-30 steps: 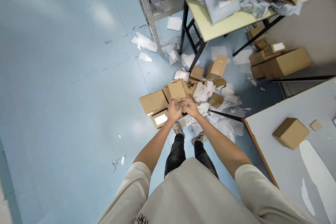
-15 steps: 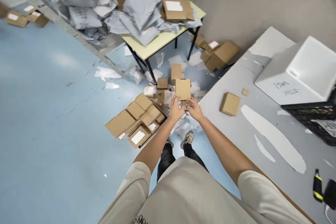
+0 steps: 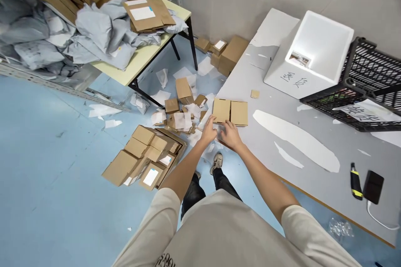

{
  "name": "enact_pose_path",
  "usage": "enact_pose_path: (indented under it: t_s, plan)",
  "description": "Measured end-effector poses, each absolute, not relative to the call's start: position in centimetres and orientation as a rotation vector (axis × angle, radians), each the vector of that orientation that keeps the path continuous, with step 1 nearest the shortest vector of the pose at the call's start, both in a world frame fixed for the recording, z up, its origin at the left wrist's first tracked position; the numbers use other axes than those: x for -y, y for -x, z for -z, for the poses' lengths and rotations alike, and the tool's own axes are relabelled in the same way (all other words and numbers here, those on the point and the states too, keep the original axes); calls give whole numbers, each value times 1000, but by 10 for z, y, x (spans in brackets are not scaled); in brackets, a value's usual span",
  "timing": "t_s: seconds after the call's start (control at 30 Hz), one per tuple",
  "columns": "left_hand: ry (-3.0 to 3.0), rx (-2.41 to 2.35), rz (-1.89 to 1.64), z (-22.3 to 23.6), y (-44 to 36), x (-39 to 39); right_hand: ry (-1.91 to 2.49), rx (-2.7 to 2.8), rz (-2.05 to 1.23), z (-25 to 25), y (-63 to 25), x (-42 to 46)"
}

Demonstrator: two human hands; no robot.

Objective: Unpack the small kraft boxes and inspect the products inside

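Note:
Two small brown cardboard boxes lie side by side on the grey table: a left box [image 3: 221,110] and a right box [image 3: 239,113], with a narrow gap between them. My left hand [image 3: 209,130] is at the near left corner of the left box, its fingers stretched along the side. Close by, my right hand [image 3: 231,134] has its fingers apart, the tips at the boxes' near edges around the gap. Neither hand is wrapped round a box.
On the grey table [image 3: 272,150] are a white foam bin [image 3: 300,77], a black crate [image 3: 372,71], a utility knife [image 3: 356,181] and a phone [image 3: 373,187]. Left stand a carton of boxes [image 3: 171,175] and a yellow table [image 3: 120,76] with grey mailers. Paper scraps litter the floor.
The box my hands held over the floor now lies on the table beside the other box. My view has turned right, and my hands' fingers have loosened.

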State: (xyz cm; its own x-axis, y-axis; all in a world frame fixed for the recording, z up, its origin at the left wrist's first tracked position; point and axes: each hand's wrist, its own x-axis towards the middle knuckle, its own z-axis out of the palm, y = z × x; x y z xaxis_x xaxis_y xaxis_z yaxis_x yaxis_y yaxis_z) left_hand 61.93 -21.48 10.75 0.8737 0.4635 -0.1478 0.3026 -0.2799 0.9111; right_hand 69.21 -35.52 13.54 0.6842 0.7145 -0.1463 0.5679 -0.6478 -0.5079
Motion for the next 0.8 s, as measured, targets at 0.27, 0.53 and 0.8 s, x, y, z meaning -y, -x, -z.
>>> enact_pose_path:
  t_s: [0.27, 0.53, 0.8]
  plan:
    - [-1861, -533, -196, -98, -626, 215, 2606, 1089, -422, -143, -697, 355]
    - [-1867, -858, -431, -74, -524, 138, 2361, 1300, -486, -127, -637, 253]
    - [-1743, -1305, -410, -28, -352, 44, 2111, 1448, -797, -64, -520, 126]
